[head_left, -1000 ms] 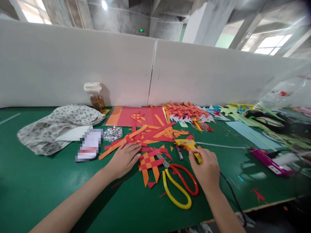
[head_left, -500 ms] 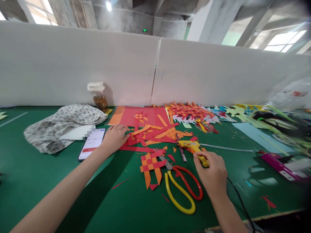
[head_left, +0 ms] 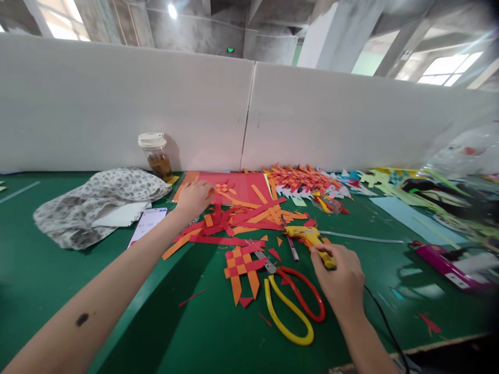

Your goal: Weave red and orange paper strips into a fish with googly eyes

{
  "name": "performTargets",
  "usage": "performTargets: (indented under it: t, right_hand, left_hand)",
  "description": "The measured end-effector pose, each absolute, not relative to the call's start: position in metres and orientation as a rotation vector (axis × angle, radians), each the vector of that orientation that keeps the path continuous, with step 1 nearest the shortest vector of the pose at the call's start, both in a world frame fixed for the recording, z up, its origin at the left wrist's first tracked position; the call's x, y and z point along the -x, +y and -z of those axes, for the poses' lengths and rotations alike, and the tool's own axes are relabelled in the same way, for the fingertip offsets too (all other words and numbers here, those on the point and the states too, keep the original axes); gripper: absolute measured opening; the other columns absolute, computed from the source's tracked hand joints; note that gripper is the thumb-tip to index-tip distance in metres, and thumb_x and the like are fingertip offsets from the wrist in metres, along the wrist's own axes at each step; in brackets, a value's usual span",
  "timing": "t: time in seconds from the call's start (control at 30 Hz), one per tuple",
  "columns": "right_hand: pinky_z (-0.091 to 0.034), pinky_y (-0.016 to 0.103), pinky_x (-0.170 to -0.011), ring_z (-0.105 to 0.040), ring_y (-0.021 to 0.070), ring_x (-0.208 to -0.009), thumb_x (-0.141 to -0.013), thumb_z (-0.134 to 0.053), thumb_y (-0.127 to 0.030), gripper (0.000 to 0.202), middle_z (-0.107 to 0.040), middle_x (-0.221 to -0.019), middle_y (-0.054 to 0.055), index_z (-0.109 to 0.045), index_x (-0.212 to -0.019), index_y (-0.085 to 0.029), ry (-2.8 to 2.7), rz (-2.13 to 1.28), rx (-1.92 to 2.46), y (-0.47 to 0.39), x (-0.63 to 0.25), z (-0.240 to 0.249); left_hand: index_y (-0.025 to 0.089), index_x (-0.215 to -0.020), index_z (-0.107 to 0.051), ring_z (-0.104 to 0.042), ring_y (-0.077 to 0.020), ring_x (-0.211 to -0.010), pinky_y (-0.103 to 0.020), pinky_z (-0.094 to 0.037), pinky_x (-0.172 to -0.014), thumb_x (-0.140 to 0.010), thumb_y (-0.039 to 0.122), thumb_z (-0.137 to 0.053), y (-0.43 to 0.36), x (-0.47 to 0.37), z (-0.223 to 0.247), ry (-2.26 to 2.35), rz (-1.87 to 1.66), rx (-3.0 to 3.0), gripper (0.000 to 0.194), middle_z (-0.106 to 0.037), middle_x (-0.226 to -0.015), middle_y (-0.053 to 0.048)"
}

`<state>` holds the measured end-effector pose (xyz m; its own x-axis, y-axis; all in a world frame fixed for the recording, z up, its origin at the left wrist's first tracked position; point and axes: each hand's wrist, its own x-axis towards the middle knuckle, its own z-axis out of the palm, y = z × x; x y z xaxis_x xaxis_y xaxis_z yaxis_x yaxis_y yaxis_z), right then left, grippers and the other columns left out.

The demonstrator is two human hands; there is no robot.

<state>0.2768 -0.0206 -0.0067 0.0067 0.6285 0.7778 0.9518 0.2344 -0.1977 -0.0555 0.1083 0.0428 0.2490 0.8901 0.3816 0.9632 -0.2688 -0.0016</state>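
Note:
My left hand (head_left: 194, 199) is over the left part of a red paper sheet, its fingers bent together at a small woven paper fish (head_left: 225, 188). The fingertips cover the fish's left end; whether they grip it is hidden. My right hand (head_left: 340, 272) is closed round the handle of a yellow glue gun (head_left: 302, 232), which points left. Between the hands lies a larger red-and-orange woven paper piece (head_left: 239, 265). Scissors (head_left: 290, 291) with one yellow and one red handle lie partly open, blades against that woven piece. Loose red and orange paper strips (head_left: 257, 213) are heaped behind it.
A phone (head_left: 150, 224), a patterned cloth (head_left: 93, 205) and a lidded cup (head_left: 156, 158) stand or lie at left. Finished-looking woven fish (head_left: 304, 179) are piled at the back. At right are a purple power strip (head_left: 448, 265) and light-blue paper (head_left: 417, 218). A white partition (head_left: 156, 93) runs behind.
My left hand has moved away from me, off the strips to the small fish. Several strips have shifted left and spread out. My right hand stays on the glue gun.

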Motion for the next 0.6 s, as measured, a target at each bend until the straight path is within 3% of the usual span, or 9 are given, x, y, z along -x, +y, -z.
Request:
performTargets:
  t: [0.17,0.37,0.47,0.6]
  right_hand:
    - [-0.042,0.032,-0.071,-0.054,0.0198,-0.075,-0.081,-0.055,-0.029,0.010,-0.062,-0.076,0.005,-0.056,-0.077,-0.019,-1.704,0.508,1.474,-0.020,-0.277,0.006]
    - [-0.042,0.033,-0.072,-0.054,0.0204,-0.076,-0.081,-0.054,-0.030,0.012,-0.063,-0.078,0.006,-0.057,-0.078,-0.020,-1.698,0.497,1.486,-0.020,-0.279,0.008]
    - [-0.042,0.033,-0.072,-0.054,0.0206,-0.075,-0.081,-0.053,-0.031,0.012,-0.063,-0.077,0.006,-0.057,-0.078,-0.020,-1.702,0.502,1.486,-0.020,-0.279,0.008]
    - [-0.042,0.034,-0.073,-0.054,0.0207,-0.075,-0.082,-0.052,-0.031,0.012,-0.063,-0.077,0.006,-0.057,-0.077,-0.020,-1.701,0.517,1.482,-0.020,-0.279,0.009]
  left_hand:
    - [0.018,-0.118,-0.051,-0.053,-0.0265,-0.107,-0.037,-0.040,-0.087,-0.084,0.026,-0.044,0.110,0.066,-0.052,-1.743,0.544,2.140,0.035,-0.059,-0.116,-0.010]
    - [0.021,-0.092,-0.064,-0.057,-0.0236,-0.099,-0.032,-0.041,-0.082,-0.081,0.026,-0.047,0.110,0.096,-0.053,-1.824,0.235,2.252,0.021,-0.066,-0.102,-0.006]
    - [0.023,-0.088,-0.067,-0.061,-0.0222,-0.089,-0.029,-0.044,-0.071,-0.079,0.029,-0.048,0.110,0.116,-0.053,-1.921,0.170,2.313,0.022,-0.068,-0.097,-0.004]
    - [0.025,-0.082,-0.070,-0.061,-0.0221,-0.088,-0.027,-0.043,-0.069,-0.076,0.032,-0.052,0.107,0.133,-0.054,-1.961,0.063,2.320,0.020,-0.070,-0.091,-0.003]
